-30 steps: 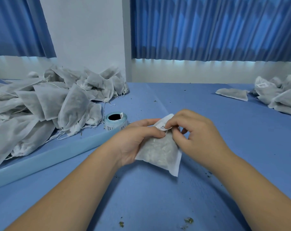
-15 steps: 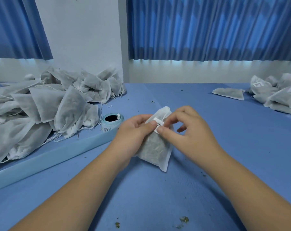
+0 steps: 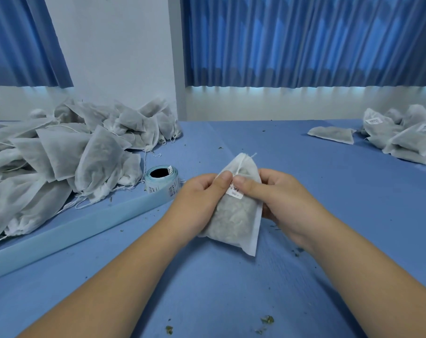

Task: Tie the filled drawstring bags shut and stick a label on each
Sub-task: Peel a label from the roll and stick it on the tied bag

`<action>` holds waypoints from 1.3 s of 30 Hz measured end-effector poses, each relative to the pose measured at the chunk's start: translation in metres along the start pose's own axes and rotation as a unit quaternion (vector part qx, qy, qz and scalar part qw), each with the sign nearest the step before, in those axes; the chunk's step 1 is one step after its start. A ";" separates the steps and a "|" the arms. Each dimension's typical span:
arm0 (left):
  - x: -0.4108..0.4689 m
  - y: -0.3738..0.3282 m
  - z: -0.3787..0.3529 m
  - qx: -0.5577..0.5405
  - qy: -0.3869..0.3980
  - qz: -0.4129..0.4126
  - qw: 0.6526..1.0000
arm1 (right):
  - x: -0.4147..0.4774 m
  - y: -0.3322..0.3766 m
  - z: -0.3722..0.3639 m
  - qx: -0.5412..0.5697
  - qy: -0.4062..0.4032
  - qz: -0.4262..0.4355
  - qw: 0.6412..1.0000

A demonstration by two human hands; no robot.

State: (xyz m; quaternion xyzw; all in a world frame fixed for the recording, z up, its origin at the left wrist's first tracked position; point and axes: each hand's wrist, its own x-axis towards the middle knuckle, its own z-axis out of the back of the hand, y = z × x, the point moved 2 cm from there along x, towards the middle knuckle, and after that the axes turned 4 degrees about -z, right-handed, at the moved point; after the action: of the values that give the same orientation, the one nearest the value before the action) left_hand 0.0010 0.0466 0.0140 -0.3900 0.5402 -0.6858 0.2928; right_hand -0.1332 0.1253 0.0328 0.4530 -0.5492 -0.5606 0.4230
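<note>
A person's two hands hold a filled drawstring bag just above the blue table, centre frame, its cinched neck pointing away and its bottom corner hanging twd the table. The left hand grips the bag's left side, fingers curled behind it, thumb pressed on the front near the top. The right hand grips the right side the same way, its thumb lying across a small white label on the bag's front. The two thumb tips nearly meet. A short end of white drawstring runs down from the neck.

At left, a roll of labels stands on a pale-blue raised strip, just beside a big heap of white bags w/ loose strings trailing. At far right, well apart, a smaller pile of bags shows barcode labels, w/ one flat bag lying alone near it. Bits of dried green material dot the table in the fgd. Blue curtains hang behind.
</note>
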 end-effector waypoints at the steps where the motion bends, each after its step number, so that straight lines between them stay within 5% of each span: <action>1: 0.000 -0.001 0.000 -0.012 0.003 -0.007 1.000 | 0.000 -0.001 -0.001 0.018 0.018 -0.012 1.000; 6: -0.003 -0.003 0.000 -0.052 0.025 -0.022 0.998 | 0.001 0.000 -0.004 0.123 0.077 -0.065 0.987; 15: -0.005 -0.006 -0.002 -0.059 0.013 -0.011 0.998 | 0.001 0.002 -0.002 0.123 0.092 -0.043 0.987; 23: -0.006 -0.006 -0.003 -0.063 0.037 0.000 0.997 | 0.003 -0.001 0.004 0.028 -0.007 -0.008 1.000; 31: 0.001 -0.008 -0.014 -0.119 -0.065 0.043 0.990 | -0.007 0.001 0.011 -0.025 0.086 -0.068 0.994; 39: 0.028 -0.017 -0.076 -0.124 0.016 0.087 0.988 | -0.018 0.000 0.068 0.128 -0.046 -0.062 0.989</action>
State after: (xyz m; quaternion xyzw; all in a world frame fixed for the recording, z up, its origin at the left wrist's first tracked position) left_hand -0.0784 0.0665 0.0283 -0.3637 0.6578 -0.5915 0.2919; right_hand -0.1955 0.1585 0.0328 0.5099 -0.6061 -0.5311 0.3008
